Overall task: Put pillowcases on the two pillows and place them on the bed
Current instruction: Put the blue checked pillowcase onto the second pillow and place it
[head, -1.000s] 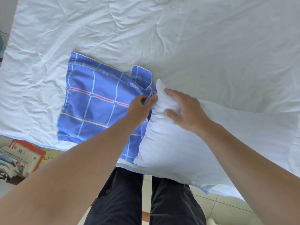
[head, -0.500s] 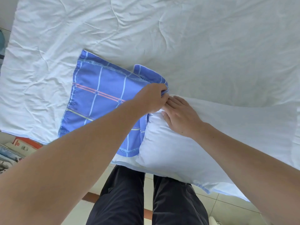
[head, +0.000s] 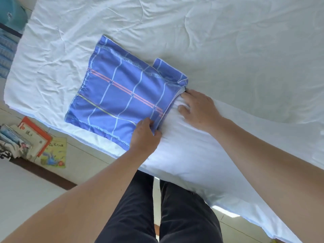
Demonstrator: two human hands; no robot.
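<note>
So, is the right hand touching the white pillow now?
Touching. The head view shows the right hand lying on the white pillow, fingers pressing its end at the opening of the blue pillowcase, with no gap visible.

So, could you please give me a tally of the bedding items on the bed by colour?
White: 2, the pillow and the sheet
Blue: 1, the pillowcase
Total: 3
</note>
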